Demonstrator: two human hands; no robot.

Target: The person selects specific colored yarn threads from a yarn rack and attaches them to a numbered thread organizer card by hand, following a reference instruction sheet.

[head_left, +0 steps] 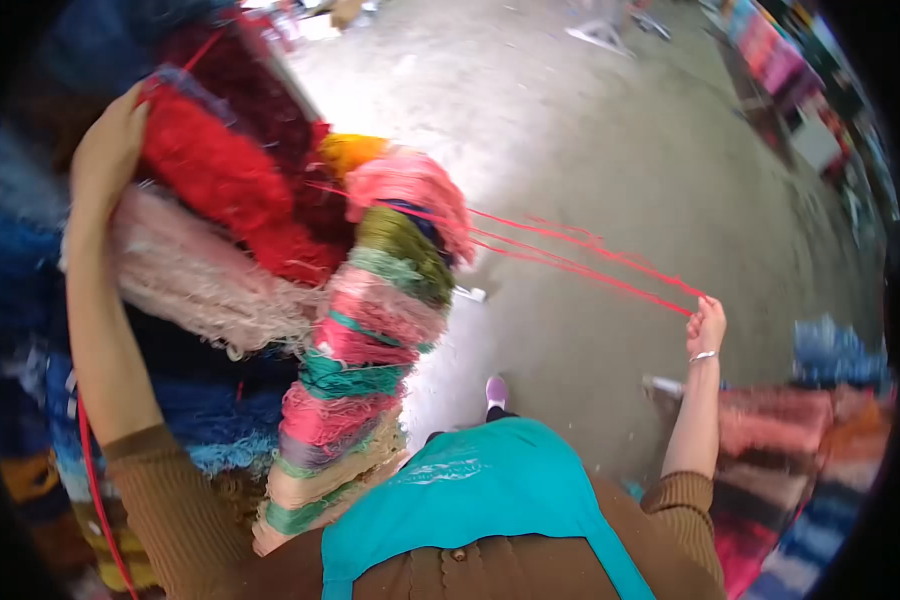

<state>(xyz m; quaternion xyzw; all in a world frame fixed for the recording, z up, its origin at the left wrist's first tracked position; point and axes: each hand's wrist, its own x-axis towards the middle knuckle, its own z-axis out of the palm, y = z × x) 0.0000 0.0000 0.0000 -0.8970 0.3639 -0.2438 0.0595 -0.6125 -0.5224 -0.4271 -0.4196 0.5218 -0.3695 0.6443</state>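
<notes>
My right hand (pixel 707 325), out to the right, is closed on several thin red yarn strands (pixel 590 252). They stretch taut across the floor to a column of multicoloured yarn skeins (pixel 380 300) in the middle. A pink skein (pixel 410 190) forms the top of that column, and an olive-green one (pixel 395 240) lies under it. My left hand (pixel 115 140) reaches up at the far left, against a fluffy red yarn bundle (pixel 215 175). Blur smears its fingers, so I cannot tell if they grip anything. Below the red bundle is a pale pink yarn bundle (pixel 205 260).
Blue yarn (pixel 215 400) hangs low at left, beside a long red strand (pixel 90 470). More yarn bundles (pixel 770 425) are stacked at lower right. The concrete floor (pixel 610 150) runs between the stacks, with a white-legged stand (pixel 600 35) at the back.
</notes>
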